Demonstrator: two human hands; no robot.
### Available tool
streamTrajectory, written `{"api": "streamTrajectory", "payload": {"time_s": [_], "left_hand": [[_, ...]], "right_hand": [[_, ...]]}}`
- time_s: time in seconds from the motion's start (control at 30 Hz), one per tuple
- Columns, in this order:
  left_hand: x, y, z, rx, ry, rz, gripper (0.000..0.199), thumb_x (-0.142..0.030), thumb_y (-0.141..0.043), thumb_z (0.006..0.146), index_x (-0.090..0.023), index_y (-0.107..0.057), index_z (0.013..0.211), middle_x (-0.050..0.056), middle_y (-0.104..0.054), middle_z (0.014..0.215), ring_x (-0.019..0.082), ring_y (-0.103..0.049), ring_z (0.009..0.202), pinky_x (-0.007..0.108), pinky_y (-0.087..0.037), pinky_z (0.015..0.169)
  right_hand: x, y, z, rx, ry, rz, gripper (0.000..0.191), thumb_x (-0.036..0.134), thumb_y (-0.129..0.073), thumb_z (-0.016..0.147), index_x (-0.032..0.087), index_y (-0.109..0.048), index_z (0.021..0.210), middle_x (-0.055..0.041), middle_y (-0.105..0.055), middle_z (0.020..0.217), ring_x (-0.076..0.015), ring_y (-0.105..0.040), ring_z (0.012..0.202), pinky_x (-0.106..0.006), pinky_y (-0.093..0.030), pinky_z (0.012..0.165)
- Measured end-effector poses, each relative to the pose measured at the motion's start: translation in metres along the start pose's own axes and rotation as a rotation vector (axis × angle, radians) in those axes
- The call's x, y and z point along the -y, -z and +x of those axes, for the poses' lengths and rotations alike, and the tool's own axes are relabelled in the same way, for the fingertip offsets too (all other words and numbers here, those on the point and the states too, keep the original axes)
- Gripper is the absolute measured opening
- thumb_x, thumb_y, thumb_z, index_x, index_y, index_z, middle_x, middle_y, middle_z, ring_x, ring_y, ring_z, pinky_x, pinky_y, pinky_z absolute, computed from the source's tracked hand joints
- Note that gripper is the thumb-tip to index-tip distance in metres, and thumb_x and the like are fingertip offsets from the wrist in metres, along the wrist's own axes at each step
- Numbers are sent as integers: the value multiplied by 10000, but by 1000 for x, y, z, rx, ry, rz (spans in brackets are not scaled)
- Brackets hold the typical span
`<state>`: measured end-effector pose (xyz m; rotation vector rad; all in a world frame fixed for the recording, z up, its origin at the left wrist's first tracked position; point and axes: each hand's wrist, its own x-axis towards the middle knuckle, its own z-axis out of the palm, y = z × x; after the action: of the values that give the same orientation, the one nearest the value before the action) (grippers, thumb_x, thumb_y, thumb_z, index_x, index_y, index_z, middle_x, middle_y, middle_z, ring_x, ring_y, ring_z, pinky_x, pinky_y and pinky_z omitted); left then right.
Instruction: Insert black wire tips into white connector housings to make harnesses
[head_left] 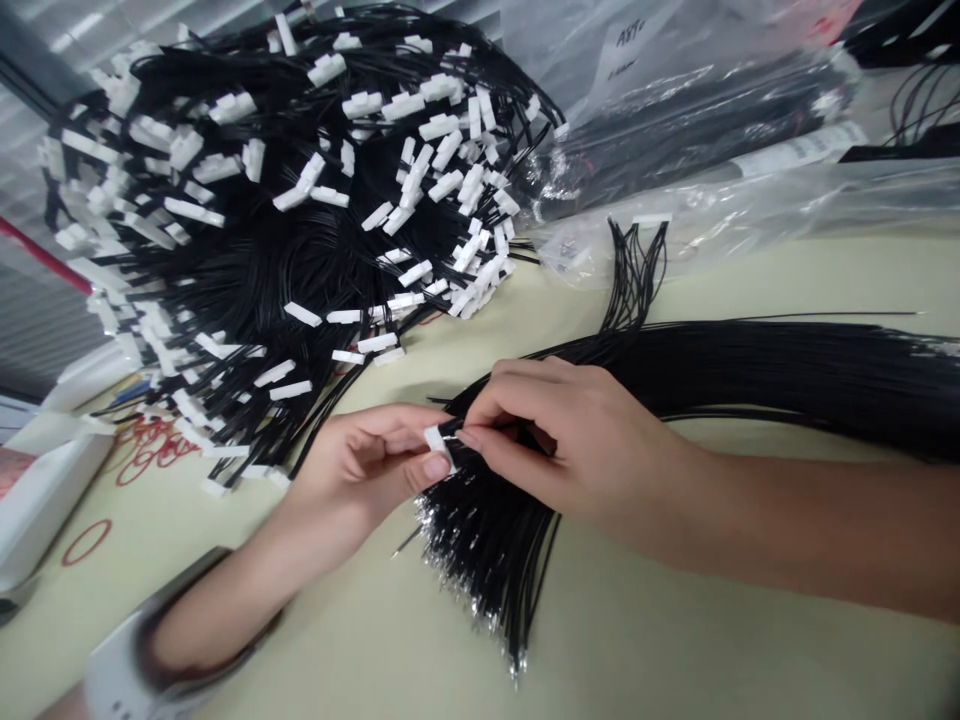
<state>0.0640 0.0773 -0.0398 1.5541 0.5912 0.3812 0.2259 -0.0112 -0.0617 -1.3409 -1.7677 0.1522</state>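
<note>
As left [361,468] holds connector [435,440], right [574,435] pinches wire [451,437].

From my remote view, I see a pale yellow-green tabletop [622,620] in soft light; behind its far-left side, a grey ribbed surface [30,340] catches whitish glints near the top.

Desk [675,640], left to right

A cable pile [300,245] is lying far left, bags [675,140] lying far right beside it. Before the bags, a wire bundle [795,375] is stretching from the right edge to the middle, its ends fanning nearer. A connector [434,439] is sitting between the left hand [360,475] and the right hand [570,430], by the bundle's left side. Rubber bands [156,445] are lying left, between the pile and a box [52,505].
</note>
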Motion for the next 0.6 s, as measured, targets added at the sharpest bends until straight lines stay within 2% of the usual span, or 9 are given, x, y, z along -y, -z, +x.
{"api": "streamTrajectory", "payload": {"time_s": [0.13,0.2,0.3,0.43,0.6], "left_hand": [[1,2,-1,-15,11,-2,216,-64,-638,729,-213,-683,879,-52,-687,689,18,-577,597,44,-444,560],[2,3,-1,-37,17,3,217,-56,-643,718,-210,-683,865,-51,-691,693,25,-590,610,49,-451,567],[3,3,-1,-29,-13,-2,255,-32,-637,712,-227,-684,870,-69,-694,682,12,-594,598,28,-441,551],[3,3,-1,-23,-33,0,261,-18,-630,707,-224,-688,856,-68,-704,707,11,-596,593,29,-447,546],[1,1,0,-68,24,3,226,-9,-643,693,-186,-693,824,-45,-702,693,29,-594,597,58,-459,560]], "right_hand": [[-1,2,1,22,3,29,155,171,-475,822,128,-609,757,31,-516,659,-36,-421,571,-185,-301,535],[-1,4,2,42,7,83,130,144,-496,809,141,-594,894,49,-533,673,-23,-434,567,-162,-318,546],[-1,6,3,78,-6,167,242,123,-522,795,139,-503,1036,80,-531,643,-5,-439,546,-125,-332,548],[0,7,3,83,-15,191,197,110,-510,800,139,-481,993,83,-525,643,1,-432,541,-108,-331,534],[2,9,3,108,-40,194,214,93,-476,809,150,-455,1014,70,-526,652,-22,-435,543,-136,-345,544]]}}
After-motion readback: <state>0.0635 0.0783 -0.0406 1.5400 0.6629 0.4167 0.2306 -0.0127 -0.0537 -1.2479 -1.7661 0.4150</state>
